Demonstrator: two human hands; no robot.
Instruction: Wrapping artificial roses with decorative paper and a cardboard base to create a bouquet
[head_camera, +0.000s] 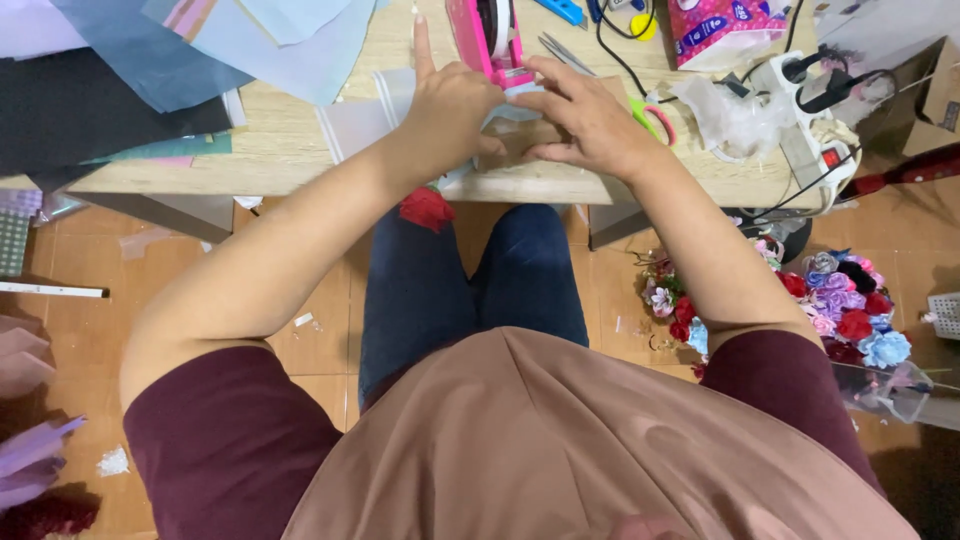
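Observation:
Both my hands meet at the front edge of a low wooden table (290, 150). My left hand (450, 105) presses down on pale wrapping paper (365, 120), its index finger pointing away from me. My right hand (590, 115) rests beside it with fingers curled toward a pink tape dispenser (490, 40) just behind. Whether the right fingers pinch tape is hidden. A red flower (427, 208) hangs just below the table edge, under my left hand.
Blue, grey and black paper sheets (150, 60) cover the table's left. Scissors (565, 50), a tissue pack (715, 30) and a white power strip (815, 120) with cables lie at right. A bouquet of paper flowers (840, 300) sits on the floor at right.

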